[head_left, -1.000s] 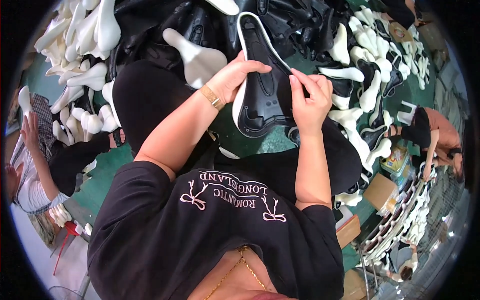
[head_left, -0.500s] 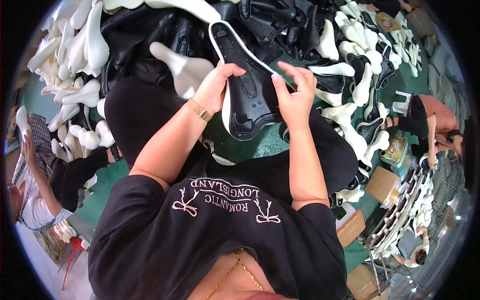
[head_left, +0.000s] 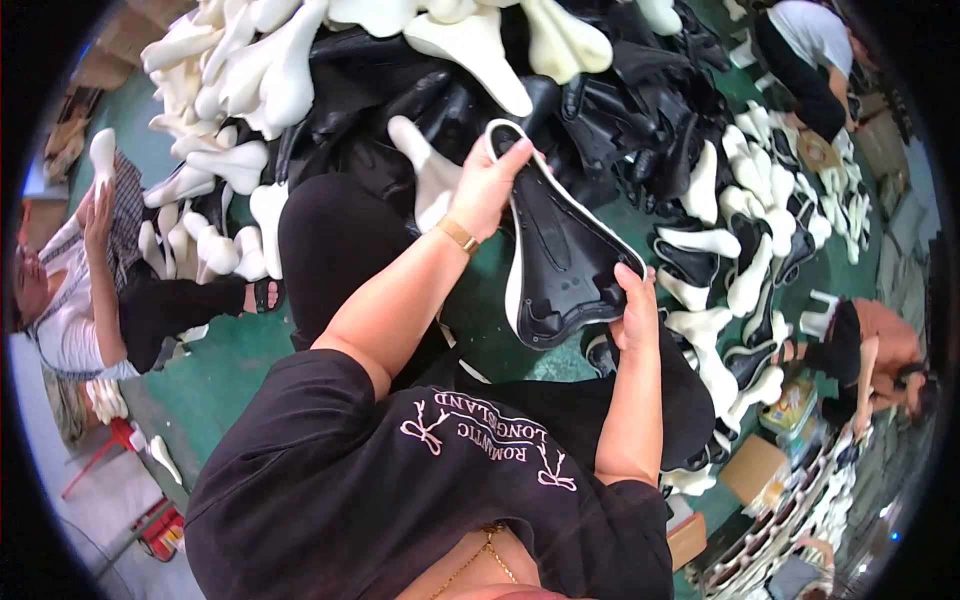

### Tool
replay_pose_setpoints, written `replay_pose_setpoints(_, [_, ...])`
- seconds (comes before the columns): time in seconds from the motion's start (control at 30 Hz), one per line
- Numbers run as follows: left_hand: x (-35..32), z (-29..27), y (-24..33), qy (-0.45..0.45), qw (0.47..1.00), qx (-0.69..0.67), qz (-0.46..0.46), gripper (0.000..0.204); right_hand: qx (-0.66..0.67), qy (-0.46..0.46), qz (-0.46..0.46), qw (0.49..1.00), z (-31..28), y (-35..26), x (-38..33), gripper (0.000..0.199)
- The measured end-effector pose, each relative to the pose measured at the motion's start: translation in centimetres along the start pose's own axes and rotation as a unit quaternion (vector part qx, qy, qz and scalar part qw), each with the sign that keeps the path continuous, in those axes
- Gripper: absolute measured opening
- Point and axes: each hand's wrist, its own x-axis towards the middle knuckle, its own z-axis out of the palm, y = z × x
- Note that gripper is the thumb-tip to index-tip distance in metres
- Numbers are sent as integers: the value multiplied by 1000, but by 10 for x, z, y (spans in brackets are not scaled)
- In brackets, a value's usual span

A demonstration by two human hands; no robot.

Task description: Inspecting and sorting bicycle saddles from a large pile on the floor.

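A bicycle saddle [head_left: 565, 250], a black plastic shell set in a white padded cover, is held over my lap with its hollow underside facing up. Its narrow nose points away from me. My left hand [head_left: 488, 190] grips the nose end, thumb over the rim. At the wide end, my right hand [head_left: 637, 308] pinches the right corner, thumb on top; its other fingers are partly hidden beneath. Just left of my left hand lies a white saddle pad [head_left: 425, 165].
Black saddle shells [head_left: 620, 125] are heaped ahead, with white saddle pads [head_left: 265, 75] piled at far left. More pads and shells lie along my right, near a cardboard box [head_left: 752, 468]. One person [head_left: 75, 265] sits at left; another [head_left: 875, 345] bends over at right.
My left hand has shifted up to the saddle's nose. My right hand, fingers spread by the side edge before, has closed on the wide end's corner. The whole view has shifted.
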Motion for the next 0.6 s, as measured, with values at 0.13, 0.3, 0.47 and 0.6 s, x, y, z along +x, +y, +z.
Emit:
replay_pose_setpoints(0.13, [9,0,-27,14,969,238,-58,41,-49,103,-19,993,-59,-7,18,36])
replay_pose_setpoints(0.3, [51,-78,-22,218,913,346,-10,72,186,313,-228,903,-98,-78,35,43])
replay_pose_setpoints(0.47, [52,-133,-68,457,723,509,-92,69,155,183,-193,951,-171,-45,106,31])
replay_pose_setpoints(0.6, [67,-168,-83,514,662,526,-144,87,-446,228,-188,845,-78,17,194,43])
